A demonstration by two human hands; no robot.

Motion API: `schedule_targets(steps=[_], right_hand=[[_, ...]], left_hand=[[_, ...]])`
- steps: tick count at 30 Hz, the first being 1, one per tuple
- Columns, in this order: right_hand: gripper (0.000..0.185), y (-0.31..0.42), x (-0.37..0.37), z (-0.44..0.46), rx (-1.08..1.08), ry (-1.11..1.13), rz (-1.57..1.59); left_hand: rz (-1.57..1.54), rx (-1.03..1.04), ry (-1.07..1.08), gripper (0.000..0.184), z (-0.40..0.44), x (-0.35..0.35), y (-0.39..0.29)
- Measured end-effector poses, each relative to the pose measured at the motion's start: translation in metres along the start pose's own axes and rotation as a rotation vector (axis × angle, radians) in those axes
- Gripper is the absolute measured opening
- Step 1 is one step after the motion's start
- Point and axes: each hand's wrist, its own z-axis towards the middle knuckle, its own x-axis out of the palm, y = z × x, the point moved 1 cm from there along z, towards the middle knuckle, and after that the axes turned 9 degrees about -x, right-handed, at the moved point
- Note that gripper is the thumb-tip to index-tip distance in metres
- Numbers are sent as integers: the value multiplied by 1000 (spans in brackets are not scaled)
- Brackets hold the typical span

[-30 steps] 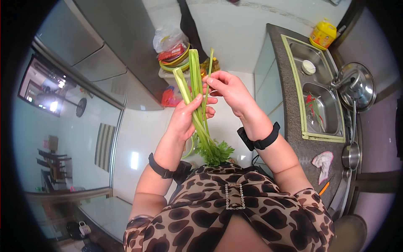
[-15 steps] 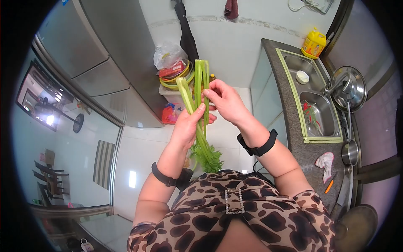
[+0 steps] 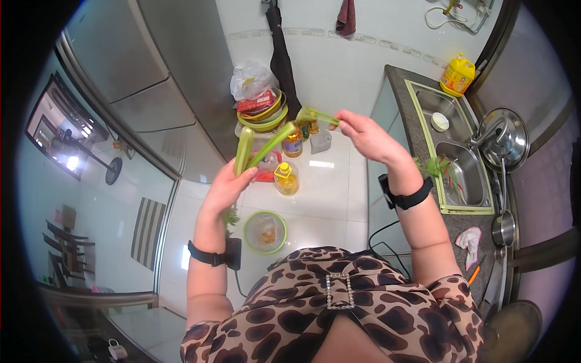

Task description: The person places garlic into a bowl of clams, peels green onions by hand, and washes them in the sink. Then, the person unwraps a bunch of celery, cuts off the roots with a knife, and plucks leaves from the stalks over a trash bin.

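My left hand is closed around celery stalks, their cut ends pointing up and splayed apart; some leaves hang below the wrist. My right hand pinches a separate celery stalk, pulled away to the right. Its pale cut end points left, and green leaves show past my right wrist, in line with the sink edge. A gap lies between the two hands. Below them on the floor stands a bin with a green rim, holding some brownish scraps.
An oil jug and stacked basins stand on the floor ahead. To the right, the double sink holds a white bowl and red chilies. A cloth and an orange-handled tool lie on the counter.
My hands have moved apart, left hand leftward and right hand rightward. One celery stalk has separated from the bunch and is now in my right hand. The floor bin has come into view.
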Motion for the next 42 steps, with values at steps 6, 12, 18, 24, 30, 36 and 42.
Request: schedule_targets(steps=[6, 12, 18, 24, 30, 36, 42], right_hand=[[25, -5, -17, -4, 214, -56, 304], [22, 45, 54, 11, 92, -102, 788], [21, 55, 60, 14, 80, -88, 943], [17, 50, 60, 18, 7, -272, 791], [16, 48, 50, 17, 54, -364, 704], [28, 28, 37, 17, -49, -650, 530], [27, 25, 40, 25, -3, -448, 799]], left_hand=[[-278, -50, 131, 36, -10, -24, 3], [-572, -35, 497, 33, 6, 24, -7], [-519, 44, 529, 33, 17, 60, -4], [-340, 238, 102, 29, 18, 80, -11], [-379, 329, 84, 26, 25, 87, -10], [-699, 144, -22, 24, 28, 78, -22], [-690, 34, 130, 27, 30, 77, -13]])
